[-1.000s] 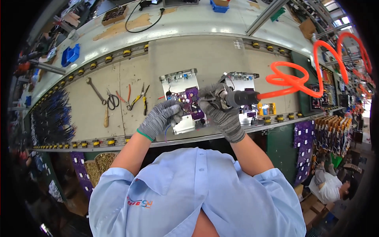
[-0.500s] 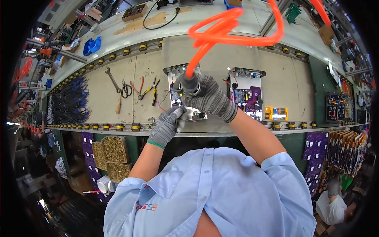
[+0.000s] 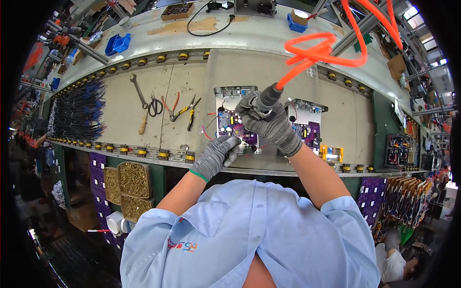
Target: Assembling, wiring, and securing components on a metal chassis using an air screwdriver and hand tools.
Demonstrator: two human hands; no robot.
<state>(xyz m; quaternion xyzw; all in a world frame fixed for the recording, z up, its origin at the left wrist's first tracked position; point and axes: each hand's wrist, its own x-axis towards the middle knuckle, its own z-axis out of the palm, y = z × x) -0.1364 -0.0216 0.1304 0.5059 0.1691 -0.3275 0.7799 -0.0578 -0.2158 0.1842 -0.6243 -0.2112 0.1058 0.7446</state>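
Right hand point(image 3: 271, 122) clenched round grey pneumatic screwdriver point(image 3: 265, 100) – orange hose point(image 3: 317, 53) attached; left hand point(image 3: 218, 153) loosely open, fingertips touching purple circuit board point(image 3: 235, 126).

Right hand point(image 3: 270, 124) clasps driver point(image 3: 265, 99) — left hand point(image 3: 217, 154) steadies board point(image 3: 235, 126).

A small brown cardboard box point(image 3: 396, 66) stands on the bench's far right, beyond the conveyor.

My grey knit gloves point(image 3: 218, 154), green-cuffed, flank the purple circuit board point(image 3: 234, 126); above it coils an orange hose point(image 3: 321, 53).
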